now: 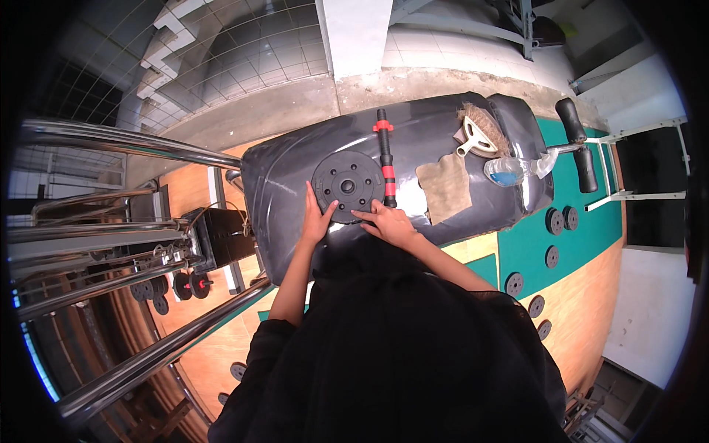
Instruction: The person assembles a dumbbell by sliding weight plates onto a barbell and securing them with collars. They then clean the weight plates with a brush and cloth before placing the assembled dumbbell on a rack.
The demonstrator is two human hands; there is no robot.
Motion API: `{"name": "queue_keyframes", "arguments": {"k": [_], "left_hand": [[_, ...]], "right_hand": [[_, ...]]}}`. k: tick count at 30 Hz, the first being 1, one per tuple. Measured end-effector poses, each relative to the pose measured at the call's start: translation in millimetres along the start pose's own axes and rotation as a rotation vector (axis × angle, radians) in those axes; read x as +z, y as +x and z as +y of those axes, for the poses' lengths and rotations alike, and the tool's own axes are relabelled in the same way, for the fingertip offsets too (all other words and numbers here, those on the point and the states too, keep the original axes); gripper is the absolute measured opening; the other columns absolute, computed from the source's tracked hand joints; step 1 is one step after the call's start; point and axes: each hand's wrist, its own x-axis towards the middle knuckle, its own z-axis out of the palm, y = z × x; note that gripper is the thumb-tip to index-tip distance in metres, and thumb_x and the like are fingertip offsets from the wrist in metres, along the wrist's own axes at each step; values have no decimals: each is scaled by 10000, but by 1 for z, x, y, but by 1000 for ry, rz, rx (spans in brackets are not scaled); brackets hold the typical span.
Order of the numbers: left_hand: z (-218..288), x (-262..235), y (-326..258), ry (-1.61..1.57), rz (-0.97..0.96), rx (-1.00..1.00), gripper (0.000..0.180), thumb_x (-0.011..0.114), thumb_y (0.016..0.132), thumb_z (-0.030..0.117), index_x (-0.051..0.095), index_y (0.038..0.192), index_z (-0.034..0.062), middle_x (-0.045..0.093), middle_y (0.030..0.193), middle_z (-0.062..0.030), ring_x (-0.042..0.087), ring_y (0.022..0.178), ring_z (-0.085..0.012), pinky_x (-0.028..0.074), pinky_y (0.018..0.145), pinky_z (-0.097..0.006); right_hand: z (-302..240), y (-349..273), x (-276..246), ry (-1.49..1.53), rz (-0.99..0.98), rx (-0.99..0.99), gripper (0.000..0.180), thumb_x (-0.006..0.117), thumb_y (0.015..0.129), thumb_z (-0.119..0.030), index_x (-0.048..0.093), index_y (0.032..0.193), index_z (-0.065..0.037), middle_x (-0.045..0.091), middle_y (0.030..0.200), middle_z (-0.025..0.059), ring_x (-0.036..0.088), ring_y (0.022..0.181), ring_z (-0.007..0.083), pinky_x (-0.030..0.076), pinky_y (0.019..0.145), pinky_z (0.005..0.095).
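Note:
A round black weight plate (330, 168) with a ring of holes lies on or just above the black padded bench (284, 159). My left hand (316, 221) grips its lower left edge, with the thumb over the top face. At the lower right edge, my right hand (394, 225) has its fingers on the plate, the index finger pointing across its face. Its underside is hidden. Right beside the plate lies a black and red dumbbell bar (386, 159), its lower end close to my right hand.
Farther right on the bench are a tan cloth (444, 190), a bristle brush (480, 139) and a clear bottle (508, 171) with blue liquid. Small weight plates (515, 283) dot the green mat (572, 240). Chrome rails (140, 144) run along the left. Foam rollers (583, 170) stick out at the bench's right end.

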Motion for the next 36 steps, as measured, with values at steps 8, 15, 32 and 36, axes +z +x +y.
{"name": "queue_keyframes", "arguments": {"k": [8, 15, 32, 36], "left_hand": [[-8, -14, -14, -29, -92, -37, 1113, 812, 614, 350, 102, 1399, 7, 270, 1365, -223, 303, 1274, -330, 305, 1030, -396], [2, -8, -11, -24, -99, -39, 1039, 814, 612, 330, 187, 1364, -17, 331, 1313, -211, 315, 1247, -355, 311, 1018, -400], [-7, -8, 15, -552, -41, -333, 808, 725, 704, 27, 205, 1320, -29, 476, 1233, -191, 495, 1116, -236, 407, 952, -327], [13, -29, 26, -408, -128, -394, 848, 726, 704, 30, 161, 1332, -37, 462, 1244, -198, 480, 1132, -239, 396, 963, -328]], "right_hand": [[8, -16, 12, 155, 4, -28, 340, 620, 793, -250, 570, 1128, -228, 494, 830, 40, 592, 663, 204, 489, 565, 347], [8, 18, -11, 11, 3, 157, 731, 722, 670, -403, 408, 1275, -139, 507, 985, 111, 597, 791, 327, 498, 667, 423], [35, 50, 2, 204, 121, 458, 727, 723, 679, -374, 452, 1235, 8, 562, 1016, 248, 589, 888, 370, 470, 799, 415], [26, 54, 0, 151, 71, 520, 685, 707, 705, -352, 448, 1243, -17, 539, 1100, 271, 574, 951, 395, 471, 832, 432]]}}
